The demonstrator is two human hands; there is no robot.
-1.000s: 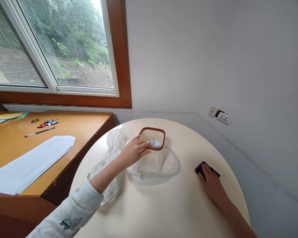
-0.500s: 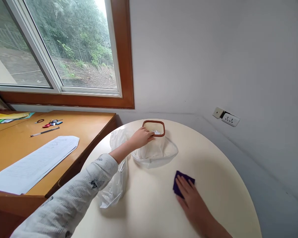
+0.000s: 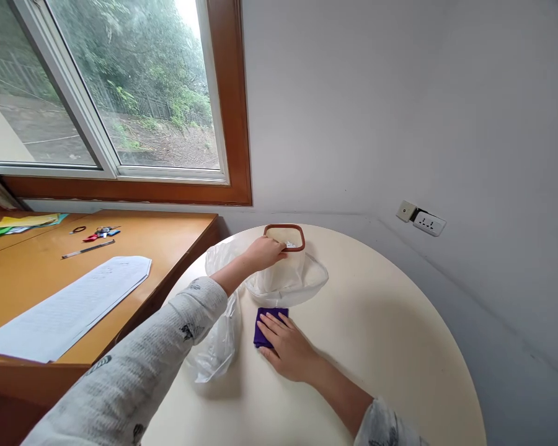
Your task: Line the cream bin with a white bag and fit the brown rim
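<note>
In the head view, my left hand [image 3: 266, 253] reaches across to the far side of the round table [image 3: 381, 303] and grips the near edge of a small bin [image 3: 302, 238], fingers bent at the rim; I cannot see where my thumb sits. I take it that this grip steadies the bin, which looks light enough to slide or tip. My right hand [image 3: 288, 347] lies flat, fingers slightly spread, over a purple cloth [image 3: 261, 339] on the near side of the bin, just short of the clear plastic [image 3: 315, 279] fanned around the bin's base. The flat palm probably keeps the cloth pressed evenly against the tabletop. That cloth is deep purple, folded into a compact square, its layers showing along the edge by my thumb. The bin stands upright, with a reddish-brown rim and pale walls, and a few white scraps [image 3: 291, 244] show inside. More crumpled plastic [image 3: 217, 350] lies under and beside my left forearm; I cannot tell whether it is all 1 bag or 2. On the wooden table [image 3: 177, 238] to my left lie papers [image 3: 74, 310], a pen [image 3: 88, 249] and a small cluster of keys [image 3: 104, 232].
</note>
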